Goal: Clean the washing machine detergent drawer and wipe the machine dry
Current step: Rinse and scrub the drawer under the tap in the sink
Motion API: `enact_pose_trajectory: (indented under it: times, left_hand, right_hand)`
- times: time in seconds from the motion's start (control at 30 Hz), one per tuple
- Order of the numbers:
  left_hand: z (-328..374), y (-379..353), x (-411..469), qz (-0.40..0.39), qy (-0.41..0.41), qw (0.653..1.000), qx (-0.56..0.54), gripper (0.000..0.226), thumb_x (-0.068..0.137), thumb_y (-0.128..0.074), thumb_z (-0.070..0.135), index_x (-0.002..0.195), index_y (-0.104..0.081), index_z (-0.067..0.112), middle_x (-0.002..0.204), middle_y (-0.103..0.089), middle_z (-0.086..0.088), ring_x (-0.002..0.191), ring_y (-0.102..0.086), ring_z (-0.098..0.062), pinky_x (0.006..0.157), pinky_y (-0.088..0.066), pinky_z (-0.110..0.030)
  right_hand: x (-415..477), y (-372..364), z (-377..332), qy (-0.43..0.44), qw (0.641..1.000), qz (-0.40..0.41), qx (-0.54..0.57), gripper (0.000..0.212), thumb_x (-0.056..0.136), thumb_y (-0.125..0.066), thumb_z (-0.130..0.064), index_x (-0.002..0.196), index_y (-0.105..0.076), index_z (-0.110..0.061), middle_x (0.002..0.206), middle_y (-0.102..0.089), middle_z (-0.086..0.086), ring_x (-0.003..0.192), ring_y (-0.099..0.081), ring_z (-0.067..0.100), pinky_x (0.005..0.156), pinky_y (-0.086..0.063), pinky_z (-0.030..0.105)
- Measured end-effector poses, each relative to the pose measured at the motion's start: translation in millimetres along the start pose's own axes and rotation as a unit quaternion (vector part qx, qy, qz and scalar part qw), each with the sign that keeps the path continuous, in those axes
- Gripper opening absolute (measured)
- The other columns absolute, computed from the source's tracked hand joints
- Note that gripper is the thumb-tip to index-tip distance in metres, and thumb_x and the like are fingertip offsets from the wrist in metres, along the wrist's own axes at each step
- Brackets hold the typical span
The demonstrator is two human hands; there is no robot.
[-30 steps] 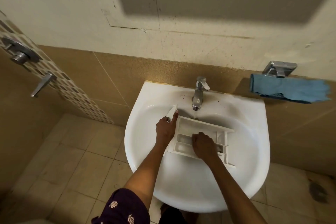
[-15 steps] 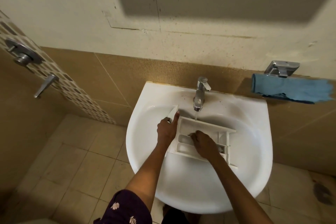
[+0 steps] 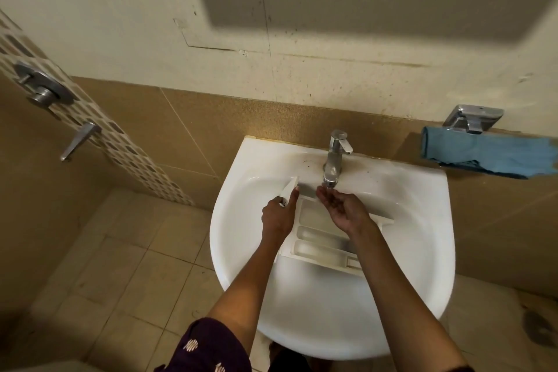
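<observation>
Head view: lifted right hand (image 3: 344, 211) off detergent drawer (image 3: 317, 246), cupped open under tap (image 3: 335, 157); kept left hand (image 3: 276, 216) gripping its front; probably paused scrubbing to rinse.

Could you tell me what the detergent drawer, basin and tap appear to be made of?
Detergent drawer: matte white moulded plastic, judging by its thin ribbed compartments. Basin: glossy white, probably glazed ceramic. Tap: shiny chromed metal, mirror-like reflections.

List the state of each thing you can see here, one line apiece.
Detergent drawer: lying in the sink, compartments facing up.
Left hand: grips the drawer's front panel.
Tap: flow too faint to tell.
Right hand: cupped palm up under the spout.
Blue cloth: draped over the wall holder.
</observation>
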State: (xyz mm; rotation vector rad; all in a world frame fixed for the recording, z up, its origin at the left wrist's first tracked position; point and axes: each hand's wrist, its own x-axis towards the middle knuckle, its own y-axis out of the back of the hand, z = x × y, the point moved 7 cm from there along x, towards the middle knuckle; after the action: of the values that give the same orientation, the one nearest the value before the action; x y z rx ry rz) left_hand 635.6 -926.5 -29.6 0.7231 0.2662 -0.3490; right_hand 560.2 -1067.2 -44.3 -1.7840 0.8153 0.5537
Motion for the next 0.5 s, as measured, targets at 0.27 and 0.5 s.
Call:
enact_pose_trajectory:
  times: [0.27, 0.5]
  left_hand:
    - [-3.5, -1.4, 0.2, 0.011, 0.007, 0.999, -0.030, 0.071, 0.099, -0.014, 0.050, 0.106, -0.062, -0.002, 0.111, -0.062, -0.023, 0.105, -0.054, -0.037, 0.089, -0.039, -0.038]
    - [-6.4, -3.1, 0.7, 0.008, 0.020, 0.999, -0.026, 0.074, 0.098, -0.014, 0.051, 0.110, -0.061, -0.005, 0.114, -0.061, -0.025, 0.106, -0.054, -0.038, 0.091, -0.039, -0.040]
  right_hand:
    - [-10.5, -30.5, 25.5, 0.003, 0.893, -0.095, -0.440, 0.026, 0.095, -0.038, 0.003, 0.108, -0.057, 0.017, 0.093, -0.067, 0.020, 0.077, -0.065, 0.019, 0.083, -0.054, 0.028]
    - [-7.3, -36.7, 23.6, 0.220, 0.759, -0.042, -0.611, 0.033, 0.090, -0.046, 0.004, 0.116, -0.064, -0.005, 0.115, -0.067, 0.013, 0.098, -0.060, 0.016, 0.092, -0.044, 0.025]
